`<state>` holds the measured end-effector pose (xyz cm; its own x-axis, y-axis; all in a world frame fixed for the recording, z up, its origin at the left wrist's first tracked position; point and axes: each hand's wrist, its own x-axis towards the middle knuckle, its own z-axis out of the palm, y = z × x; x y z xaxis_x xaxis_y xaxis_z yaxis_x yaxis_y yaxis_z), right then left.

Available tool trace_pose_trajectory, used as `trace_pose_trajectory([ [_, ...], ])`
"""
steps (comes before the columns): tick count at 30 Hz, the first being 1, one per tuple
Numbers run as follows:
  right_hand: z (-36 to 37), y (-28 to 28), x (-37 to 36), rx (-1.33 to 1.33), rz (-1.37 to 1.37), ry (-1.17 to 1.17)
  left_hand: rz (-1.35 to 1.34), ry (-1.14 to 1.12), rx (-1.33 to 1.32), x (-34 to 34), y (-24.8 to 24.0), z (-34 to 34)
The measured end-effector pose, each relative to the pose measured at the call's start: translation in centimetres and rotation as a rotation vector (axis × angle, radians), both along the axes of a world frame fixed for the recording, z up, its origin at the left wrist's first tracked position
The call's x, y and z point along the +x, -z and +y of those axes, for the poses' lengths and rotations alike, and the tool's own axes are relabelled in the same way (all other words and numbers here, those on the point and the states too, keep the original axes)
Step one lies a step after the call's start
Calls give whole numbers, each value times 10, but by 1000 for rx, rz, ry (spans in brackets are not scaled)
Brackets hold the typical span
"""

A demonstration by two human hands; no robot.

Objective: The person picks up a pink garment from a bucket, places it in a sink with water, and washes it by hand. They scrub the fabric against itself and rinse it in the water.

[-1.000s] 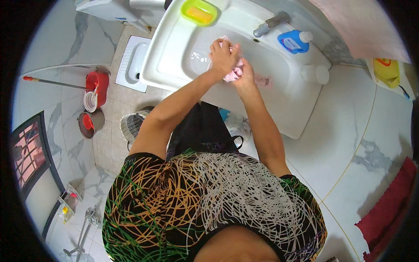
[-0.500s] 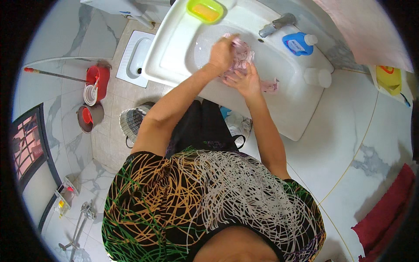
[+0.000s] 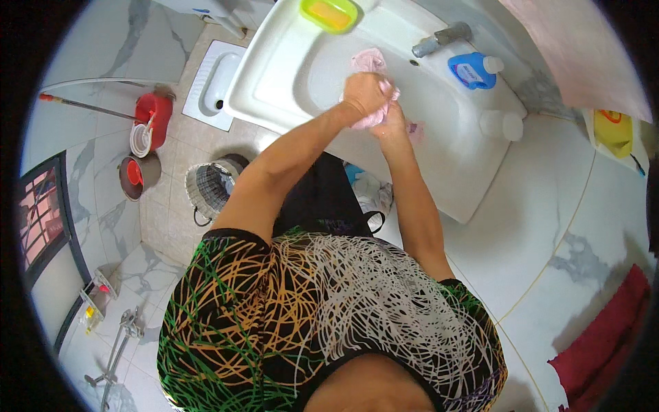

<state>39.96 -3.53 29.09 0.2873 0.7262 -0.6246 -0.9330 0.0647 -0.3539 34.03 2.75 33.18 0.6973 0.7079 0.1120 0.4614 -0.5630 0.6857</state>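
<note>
Cloth, pale pink and bunched, is held in both hands over the bowl of the white basin, its far end spreading out beyond the knuckles. The left hand is closed in a tight fist around the upper part, the back of the hand facing up. The right hand, just beside it and nearer the basin's front edge, is closed on the lower part, though most of its fingers are hidden. A small pink patch lies in the basin just to the right of that hand; whether it joins the held piece I cannot tell. At the basin's far left corner sits a lime-green soap dish with a yellow bar in it. A metal faucet stands at the basin's back edge, and to its right, on the basin's rim, is a blue bottle with a white cap. A white container lies or stands at the basin's right end. Left of the basin, a squat toilet is set in the floor, and a woven basket stands nearer the person.
</note>
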Motion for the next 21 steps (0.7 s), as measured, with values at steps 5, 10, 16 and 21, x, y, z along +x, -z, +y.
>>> trace_pose_trajectory([
  [5,-6,8,-2,58,56,-74,-102,-111,-122,-13,-16,-28],
  [10,-11,27,7,145,76,-122,-254,-57,-36,-1,9,-25],
  [16,1,8,-7,57,65,-93,-61,-172,-208,-15,-13,-11],
  [21,-30,64,29,384,-40,-75,-374,-45,-110,5,-17,-31],
])
